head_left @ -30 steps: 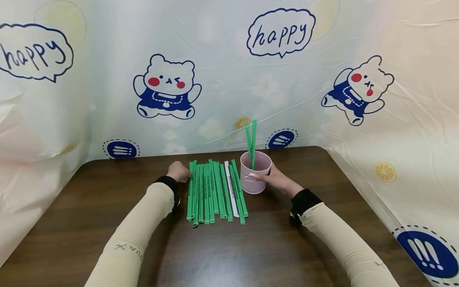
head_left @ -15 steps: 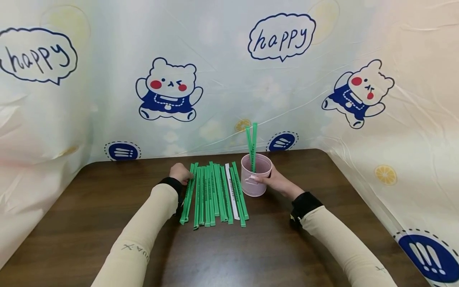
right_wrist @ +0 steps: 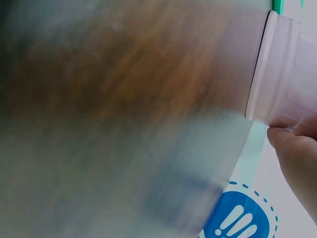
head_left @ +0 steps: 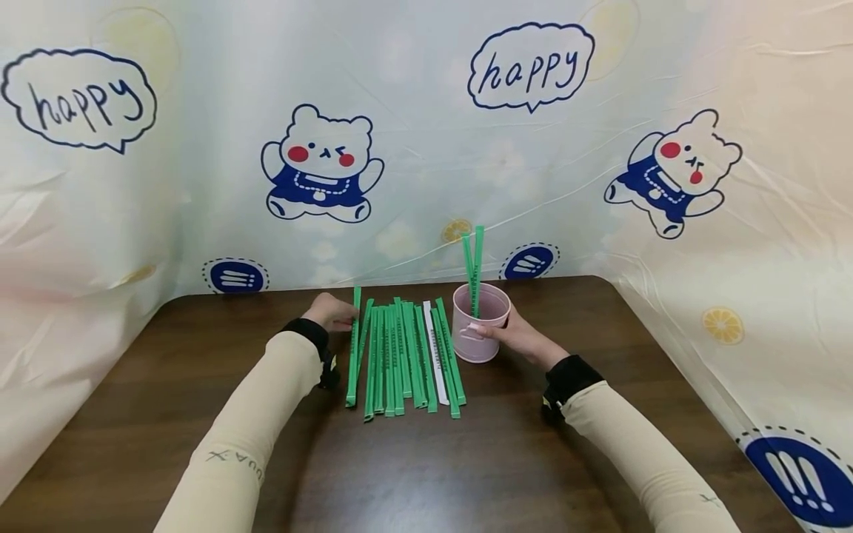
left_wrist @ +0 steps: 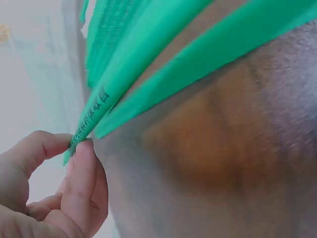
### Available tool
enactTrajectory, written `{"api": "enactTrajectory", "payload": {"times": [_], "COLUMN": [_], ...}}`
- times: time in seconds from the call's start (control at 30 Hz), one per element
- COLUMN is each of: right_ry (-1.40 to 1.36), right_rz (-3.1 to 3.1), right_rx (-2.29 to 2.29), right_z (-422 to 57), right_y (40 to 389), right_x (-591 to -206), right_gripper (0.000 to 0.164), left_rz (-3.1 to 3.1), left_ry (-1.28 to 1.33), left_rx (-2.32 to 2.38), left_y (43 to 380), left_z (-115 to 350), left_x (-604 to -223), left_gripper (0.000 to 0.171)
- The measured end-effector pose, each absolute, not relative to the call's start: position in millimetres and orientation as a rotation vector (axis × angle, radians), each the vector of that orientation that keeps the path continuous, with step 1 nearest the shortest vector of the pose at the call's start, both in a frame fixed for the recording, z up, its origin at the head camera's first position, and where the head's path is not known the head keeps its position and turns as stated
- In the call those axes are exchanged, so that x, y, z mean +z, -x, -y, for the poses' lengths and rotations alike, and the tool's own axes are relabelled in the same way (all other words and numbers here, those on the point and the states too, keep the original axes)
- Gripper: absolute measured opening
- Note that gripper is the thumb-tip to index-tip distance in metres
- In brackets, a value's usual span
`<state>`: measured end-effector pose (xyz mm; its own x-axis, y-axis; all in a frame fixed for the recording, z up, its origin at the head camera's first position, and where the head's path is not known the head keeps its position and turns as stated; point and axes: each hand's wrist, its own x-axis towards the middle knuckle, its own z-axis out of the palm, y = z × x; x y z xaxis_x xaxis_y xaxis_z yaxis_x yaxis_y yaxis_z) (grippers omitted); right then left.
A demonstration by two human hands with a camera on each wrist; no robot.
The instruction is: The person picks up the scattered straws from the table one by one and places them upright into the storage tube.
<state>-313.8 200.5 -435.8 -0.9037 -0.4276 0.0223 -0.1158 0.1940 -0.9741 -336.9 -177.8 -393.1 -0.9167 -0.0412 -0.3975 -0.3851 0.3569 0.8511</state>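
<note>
My left hand (head_left: 329,311) pinches a green wrapped straw (head_left: 354,352) near its far end, at the left of a row of green wrapped straws (head_left: 393,355). In the left wrist view, thumb and forefinger close on the printed straw (left_wrist: 101,94), while another green straw (left_wrist: 163,84) lies beside it. One white wrapped straw (head_left: 435,352) is among the row's right-hand straws. My right hand (head_left: 523,340) grips a small pink bucket (head_left: 474,349) by its side, thumb across the front. Two green straws (head_left: 477,270) stand in the bucket, leaning against its rim.
The brown wooden table (head_left: 413,466) reaches back to a hanging printed sheet (head_left: 426,148) with bears and "happy" bubbles. That sheet also runs along both sides.
My left hand first draws the leftmost straws away from the row, then separates one, now raised slightly and farther back. My right hand stays on the bucket.
</note>
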Motion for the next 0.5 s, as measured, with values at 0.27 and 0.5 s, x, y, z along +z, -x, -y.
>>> {"api": "enactTrajectory", "payload": {"times": [0.27, 0.5], "right_ry": [0.491, 0.506], "right_rz": [-2.223, -2.229], "right_rx": [-1.766, -1.759], "right_z": [-200, -200], "right_y": [313, 312], "right_x": [-435, -434], "right_gripper": [0.097, 0.093], "left_rz": [-2.352, -2.423], "left_ry": [0.224, 0.137], "left_rx": [1.659, 1.804], "left_y": [342, 344], "left_z": [177, 165], "left_x": [-342, -283], "left_gripper": [0.047, 0.044]}}
